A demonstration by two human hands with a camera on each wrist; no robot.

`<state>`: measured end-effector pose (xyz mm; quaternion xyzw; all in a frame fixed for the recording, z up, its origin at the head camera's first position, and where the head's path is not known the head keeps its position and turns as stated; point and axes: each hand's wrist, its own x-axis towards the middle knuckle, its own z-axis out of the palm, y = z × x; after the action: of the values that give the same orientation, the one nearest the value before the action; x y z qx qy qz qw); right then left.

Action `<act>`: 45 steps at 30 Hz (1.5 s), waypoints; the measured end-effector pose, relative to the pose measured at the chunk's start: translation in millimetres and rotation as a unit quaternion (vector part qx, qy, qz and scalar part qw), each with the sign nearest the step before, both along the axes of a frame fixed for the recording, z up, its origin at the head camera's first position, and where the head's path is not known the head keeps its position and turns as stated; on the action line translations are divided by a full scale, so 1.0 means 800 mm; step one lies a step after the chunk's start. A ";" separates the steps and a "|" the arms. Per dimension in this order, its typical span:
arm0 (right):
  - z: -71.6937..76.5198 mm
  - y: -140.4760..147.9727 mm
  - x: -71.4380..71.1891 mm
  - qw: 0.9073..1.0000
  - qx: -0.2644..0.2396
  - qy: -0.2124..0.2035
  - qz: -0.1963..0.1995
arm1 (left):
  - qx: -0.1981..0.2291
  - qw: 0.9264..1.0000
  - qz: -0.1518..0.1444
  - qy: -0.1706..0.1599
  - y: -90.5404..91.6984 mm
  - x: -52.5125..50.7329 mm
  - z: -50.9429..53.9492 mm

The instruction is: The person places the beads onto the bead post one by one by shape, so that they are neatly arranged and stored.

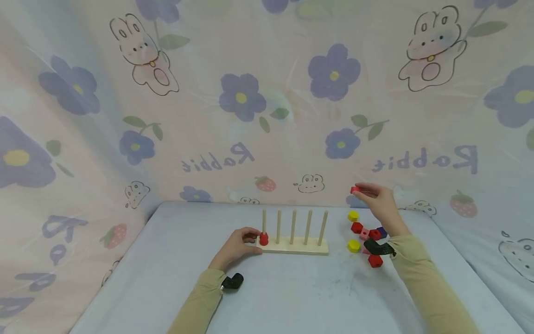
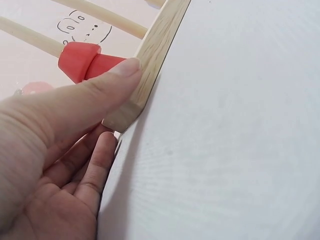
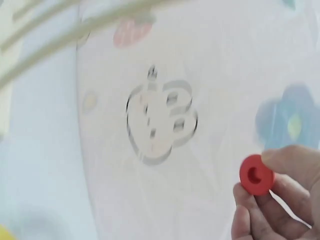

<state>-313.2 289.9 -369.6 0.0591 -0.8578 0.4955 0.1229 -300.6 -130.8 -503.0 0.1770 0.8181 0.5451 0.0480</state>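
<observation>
Hands apart, left hand [image 1: 236, 246] gripping peg stand [image 1: 292, 245], stacked red beads [image 1: 263, 240] beside its fingers [image 2: 101, 157], right hand [image 1: 380, 203] pinching lone red bead [image 1: 354, 189], loose beads [image 1: 374, 234] below that hand.

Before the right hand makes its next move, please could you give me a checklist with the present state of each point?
1. Right hand has a secure hold of the red bead: cannot tell; it is pinched, firmness unclear.
2. Bead's hole uncovered on the side seen: ok.
3. Left hand on the wooden base: ok, gripping its left end.
4. Leftmost peg has free length: ok, bare wood rises above the red on it.
5. Bead lined up over a peg: not ok, it is right of all pegs.
</observation>
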 end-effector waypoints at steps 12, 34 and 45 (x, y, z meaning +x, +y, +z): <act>0.028 -0.117 0.039 0.974 -0.185 0.056 0.117 | -0.002 1.000 0.009 -0.006 -0.008 -0.004 -0.001; 0.010 -0.260 0.071 0.954 -0.177 0.113 0.214 | -0.014 1.000 0.011 -0.022 -0.002 -0.002 0.000; 0.003 -0.278 0.075 0.963 -0.130 0.176 0.158 | -0.015 0.999 0.011 -0.026 0.001 0.000 0.000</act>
<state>-253.6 67.6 -367.5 0.2637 -0.7308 0.5975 0.1987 -300.6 -129.9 -503.0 0.1531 0.8266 0.5375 0.0664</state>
